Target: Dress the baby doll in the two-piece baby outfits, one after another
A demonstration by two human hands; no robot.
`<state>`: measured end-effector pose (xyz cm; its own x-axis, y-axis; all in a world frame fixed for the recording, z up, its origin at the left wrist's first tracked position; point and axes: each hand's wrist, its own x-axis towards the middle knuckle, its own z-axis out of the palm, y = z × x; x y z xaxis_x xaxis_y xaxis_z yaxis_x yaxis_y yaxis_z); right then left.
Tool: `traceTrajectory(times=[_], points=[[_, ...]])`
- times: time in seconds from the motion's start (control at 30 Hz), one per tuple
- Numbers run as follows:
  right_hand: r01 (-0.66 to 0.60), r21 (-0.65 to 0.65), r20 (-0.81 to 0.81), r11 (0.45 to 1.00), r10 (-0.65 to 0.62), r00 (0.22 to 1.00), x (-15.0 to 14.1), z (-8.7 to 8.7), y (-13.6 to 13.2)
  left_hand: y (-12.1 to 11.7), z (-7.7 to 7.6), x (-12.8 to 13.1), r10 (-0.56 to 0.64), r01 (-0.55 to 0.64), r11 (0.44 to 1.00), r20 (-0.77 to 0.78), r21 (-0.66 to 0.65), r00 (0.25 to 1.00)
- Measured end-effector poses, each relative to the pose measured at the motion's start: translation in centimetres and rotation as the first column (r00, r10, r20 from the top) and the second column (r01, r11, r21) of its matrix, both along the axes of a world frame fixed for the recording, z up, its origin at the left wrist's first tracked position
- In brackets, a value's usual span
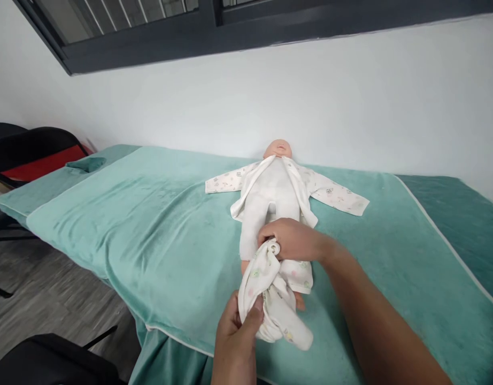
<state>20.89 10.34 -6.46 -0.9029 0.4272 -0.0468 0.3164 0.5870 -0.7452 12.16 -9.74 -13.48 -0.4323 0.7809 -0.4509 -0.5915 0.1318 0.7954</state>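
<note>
A baby doll [277,148] lies on its back with its head toward the wall. It wears an open patterned shirt [338,197] with both sleeves spread over a white bodysuit [274,182]. Bunched-up baby pants [266,272] with small prints are at its lower legs, one leg of the garment around the doll's leg at right. My left hand [240,323] grips the bunched fabric, thumb on top. Higher up, my right hand [289,238] has its fingers curled on the garment's upper edge, beside the doll's knees. A doll foot [299,301] shows below the cuff.
A green cloth [170,256] with a pale edge covers the table. Behind it stands a white wall [351,101] under a dark window frame [150,40]. Black chairs [49,358] are at the left, one with a red panel [46,163].
</note>
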Motion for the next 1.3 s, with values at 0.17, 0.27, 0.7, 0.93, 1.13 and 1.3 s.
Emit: traceTrajectory(times=[0.17, 0.27, 0.7, 0.93, 1.13, 1.3], points=[[-0.093, -0.112, 0.008, 0.989, 0.094, 0.996, 0.3, 0.9, -0.4, -0.3, -0.8, -1.7, 0.034, -0.032, 0.999, -0.105, 0.026, 0.994], [-0.053, -0.027, 0.119, 0.998, 0.056, 0.991, -0.2, 0.9, -1.2, 0.1, -0.6, -2.4, 0.0, 0.002, 0.999, -0.044, 0.034, 0.999], [0.082, 0.189, 0.169, 0.979, -0.114, 0.979, -1.3, 0.2, -2.3, 2.1, 1.4, -7.1, -0.35, 0.3, 0.936, -0.431, -0.183, 0.831], [0.109, 0.146, 0.084, 0.983, -0.122, 0.989, -1.1, 0.0, -2.1, 1.9, 1.5, -6.3, -0.306, 0.244, 0.952, -0.563, -0.186, 0.767], [0.108, 0.045, -0.011, 0.993, -0.108, 0.994, -0.9, 0.1, -1.6, 2.3, -0.2, -5.8, -0.179, 0.174, 0.983, -0.455, -0.052, 0.872], [0.123, -0.09, -0.002, 0.988, -0.124, 0.992, -0.6, 0.5, -1.4, 3.8, -1.4, -6.3, -0.071, 0.129, 0.989, -0.528, 0.074, 0.846]])
